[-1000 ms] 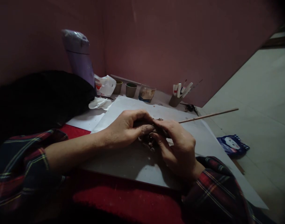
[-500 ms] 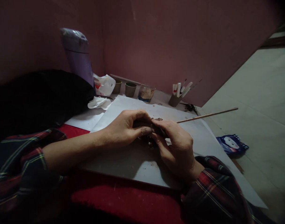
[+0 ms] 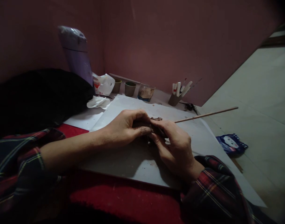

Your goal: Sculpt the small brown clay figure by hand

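My left hand and my right hand meet over a white sheet of paper. Both are closed around a small dark lump, mostly hidden by the fingers; it looks like clay. My left thumb, smeared brown, presses on it. My right hand also grips a long thin wooden stick that points up and to the right. A small brown scrap lies on the paper just beyond my fingers.
Along the pink wall stand a purple flask, a white plastic bag, two small cups, a glass of murky water and a cup of brushes. A crumpled tissue, black cloth, blue packet.
Both hands have stayed closed on the lump with only slight finger shifts. The view has drifted a little, and the stick has barely tilted.
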### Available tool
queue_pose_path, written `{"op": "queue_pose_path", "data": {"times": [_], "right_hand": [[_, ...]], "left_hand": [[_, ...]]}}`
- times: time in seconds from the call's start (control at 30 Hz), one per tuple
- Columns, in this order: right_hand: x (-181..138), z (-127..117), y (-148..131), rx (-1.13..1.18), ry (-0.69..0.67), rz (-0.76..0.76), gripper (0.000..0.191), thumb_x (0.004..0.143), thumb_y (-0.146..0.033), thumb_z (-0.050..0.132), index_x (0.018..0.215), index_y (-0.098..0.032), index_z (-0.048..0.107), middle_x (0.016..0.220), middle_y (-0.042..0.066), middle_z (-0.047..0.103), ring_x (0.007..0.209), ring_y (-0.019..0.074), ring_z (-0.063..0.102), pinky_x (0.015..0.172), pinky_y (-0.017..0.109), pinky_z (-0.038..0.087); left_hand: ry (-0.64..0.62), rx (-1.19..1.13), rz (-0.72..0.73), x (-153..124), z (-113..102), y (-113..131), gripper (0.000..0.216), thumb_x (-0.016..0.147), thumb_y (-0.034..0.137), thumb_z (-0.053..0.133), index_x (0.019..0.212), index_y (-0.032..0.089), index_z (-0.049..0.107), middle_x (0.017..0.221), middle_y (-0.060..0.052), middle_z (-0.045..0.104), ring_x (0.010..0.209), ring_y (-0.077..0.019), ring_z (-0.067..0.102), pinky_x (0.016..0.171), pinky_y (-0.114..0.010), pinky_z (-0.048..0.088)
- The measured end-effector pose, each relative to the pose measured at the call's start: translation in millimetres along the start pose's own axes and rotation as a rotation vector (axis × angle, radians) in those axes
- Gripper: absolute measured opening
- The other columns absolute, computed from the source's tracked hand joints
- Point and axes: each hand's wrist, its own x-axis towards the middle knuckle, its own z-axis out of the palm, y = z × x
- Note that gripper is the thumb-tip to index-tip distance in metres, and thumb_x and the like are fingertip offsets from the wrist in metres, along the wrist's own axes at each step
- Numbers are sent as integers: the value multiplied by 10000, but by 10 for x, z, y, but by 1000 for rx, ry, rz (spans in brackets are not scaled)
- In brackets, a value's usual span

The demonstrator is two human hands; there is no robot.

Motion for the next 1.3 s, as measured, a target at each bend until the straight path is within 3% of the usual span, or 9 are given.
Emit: {"op": "queue_pose_path", "data": {"times": [1.3], "right_hand": [[38,-28,-51,-58,-49,-41,198,877,-171,551,1074,-170,578,914,86,696,815,202,643,699,345,528]], "left_hand": [[4,135,-10,-5,-9,11,114,802,191,639,879,110,658,834,-44,713,783,-151,648,710,-247,513]]}}
